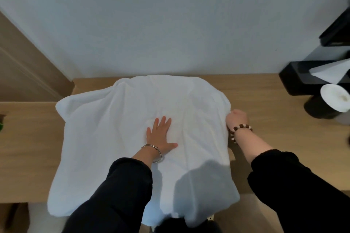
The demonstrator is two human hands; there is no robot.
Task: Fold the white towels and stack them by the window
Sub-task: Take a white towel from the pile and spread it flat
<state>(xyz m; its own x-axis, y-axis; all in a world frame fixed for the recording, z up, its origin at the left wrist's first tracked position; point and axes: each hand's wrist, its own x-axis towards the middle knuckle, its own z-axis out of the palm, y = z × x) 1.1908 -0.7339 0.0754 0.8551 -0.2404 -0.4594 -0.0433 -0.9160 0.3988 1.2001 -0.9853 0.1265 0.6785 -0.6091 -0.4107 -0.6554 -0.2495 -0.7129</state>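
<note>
**Head view: white towel spread on the bench, both grips on it**

Soft white towel (pixel 121 130), terry-like and rumpled, draped across the pale wood-grain bench (pixel 28 147), far edge close to the plain light wall (pixel 170 24). Shallow creases fanning out from the middle, rounded far corners, near edge hanging off the front of the bench toward the person. Single layer or doubled: cannot tell.

Left grip (pixel 161 135) open, palm down, fingers straight and slightly spread, pressing flat on the middle of the towel. Thin silvery metal bangle (pixel 152 153) loose at the wrist, baggy black sleeve (pixel 121 191) behind it.

Right grip (pixel 236 119) closed in a fist on the towel's right edge, knuckles up, fingers curled under and holding the cloth. Bracelet of round brown and white beads (pixel 241 129) around the wrist, another black sleeve pushed partway up the forearm.

Far right on the bench, well apart from the towel: boxy matte black tissue holder (pixel 297 81) with a white sheet poking up in a point. Just in front of it, a cylinder of white paper roll (pixel 334 98) on a dark round stand.
</note>
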